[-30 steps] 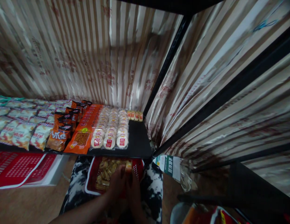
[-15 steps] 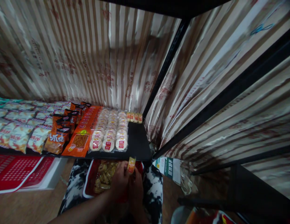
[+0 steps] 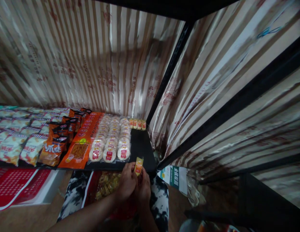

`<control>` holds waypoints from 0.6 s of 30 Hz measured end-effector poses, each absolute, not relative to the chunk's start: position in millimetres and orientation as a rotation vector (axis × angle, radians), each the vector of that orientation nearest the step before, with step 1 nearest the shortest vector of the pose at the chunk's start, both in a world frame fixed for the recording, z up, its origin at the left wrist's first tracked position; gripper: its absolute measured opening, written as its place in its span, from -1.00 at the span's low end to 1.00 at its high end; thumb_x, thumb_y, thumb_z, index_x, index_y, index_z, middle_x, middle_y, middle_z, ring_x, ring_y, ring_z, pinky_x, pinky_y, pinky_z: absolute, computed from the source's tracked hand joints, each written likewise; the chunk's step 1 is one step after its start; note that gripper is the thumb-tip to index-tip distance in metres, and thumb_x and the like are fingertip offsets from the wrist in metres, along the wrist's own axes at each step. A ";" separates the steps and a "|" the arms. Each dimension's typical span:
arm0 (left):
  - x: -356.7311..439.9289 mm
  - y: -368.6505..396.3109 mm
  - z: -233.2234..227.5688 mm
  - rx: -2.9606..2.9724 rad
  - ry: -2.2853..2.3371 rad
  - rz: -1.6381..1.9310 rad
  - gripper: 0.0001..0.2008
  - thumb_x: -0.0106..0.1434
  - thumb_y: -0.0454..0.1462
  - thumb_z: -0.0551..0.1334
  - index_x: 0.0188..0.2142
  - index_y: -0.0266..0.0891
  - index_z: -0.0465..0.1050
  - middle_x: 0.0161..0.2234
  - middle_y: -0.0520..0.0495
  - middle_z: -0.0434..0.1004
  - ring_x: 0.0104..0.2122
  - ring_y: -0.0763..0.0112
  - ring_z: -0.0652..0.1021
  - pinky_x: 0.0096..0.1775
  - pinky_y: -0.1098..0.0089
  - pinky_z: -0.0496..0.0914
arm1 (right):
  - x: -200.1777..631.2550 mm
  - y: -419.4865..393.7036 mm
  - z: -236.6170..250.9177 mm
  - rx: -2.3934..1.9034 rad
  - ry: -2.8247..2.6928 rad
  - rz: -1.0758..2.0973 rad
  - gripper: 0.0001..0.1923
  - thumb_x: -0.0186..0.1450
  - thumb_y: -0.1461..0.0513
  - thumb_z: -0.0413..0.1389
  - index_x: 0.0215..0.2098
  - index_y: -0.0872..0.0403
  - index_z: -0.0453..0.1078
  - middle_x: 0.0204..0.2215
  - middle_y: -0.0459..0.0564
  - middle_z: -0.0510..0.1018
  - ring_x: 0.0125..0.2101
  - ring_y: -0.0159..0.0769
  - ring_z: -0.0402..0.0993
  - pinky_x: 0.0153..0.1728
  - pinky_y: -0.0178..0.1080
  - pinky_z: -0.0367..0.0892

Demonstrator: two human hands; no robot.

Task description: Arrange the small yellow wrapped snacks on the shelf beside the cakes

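Hands together at the shelf (image 3: 142, 151) edge: our left hand (image 3: 127, 183) and right hand (image 3: 143, 188) pinch one small yellow snack packet (image 3: 138, 165) upright, fingers (image 3: 132, 168) of both closed on its lower end. Just below our fingers sits the red basket (image 3: 91, 190) of like packets. Beyond our fingertips lie round white cakes (image 3: 111, 138), and farther back a row of four yellow packets (image 3: 137, 124).

Before you, a black shelf (image 3: 142, 151) holds round white cakes (image 3: 111, 141), orange packets (image 3: 78, 149) and pale snack bags (image 3: 12, 145), striped curtain (image 3: 91, 58) behind.
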State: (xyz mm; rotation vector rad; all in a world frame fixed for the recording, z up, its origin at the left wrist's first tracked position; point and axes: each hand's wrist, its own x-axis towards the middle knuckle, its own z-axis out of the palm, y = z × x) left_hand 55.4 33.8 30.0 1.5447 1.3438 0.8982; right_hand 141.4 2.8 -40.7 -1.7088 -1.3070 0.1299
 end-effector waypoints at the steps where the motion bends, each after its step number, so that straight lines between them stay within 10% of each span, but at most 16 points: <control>1: 56.9 36.4 30.5 1.539 1.347 0.892 -0.58 0.08 -0.45 -0.02 -0.07 -0.29 0.35 -0.10 -0.16 0.43 -0.06 0.34 0.44 0.05 0.36 0.28 | 141.9 4.9 -38.9 -1.706 -1.309 0.118 -0.43 0.29 -0.03 -0.13 0.03 0.25 0.26 -0.10 0.30 0.47 -0.08 -0.03 0.39 -0.07 -0.02 0.28; 18: 82.7 74.0 20.4 1.559 1.433 0.790 -0.58 0.11 -0.39 0.03 -0.01 -0.32 0.34 -0.06 -0.20 0.43 -0.03 0.30 0.42 0.06 0.38 0.24 | 156.5 37.9 -29.9 -1.719 -1.245 0.275 -0.53 0.24 0.14 -0.08 0.06 0.17 0.27 -0.05 0.20 0.46 -0.04 -0.09 0.36 -0.01 -0.07 0.24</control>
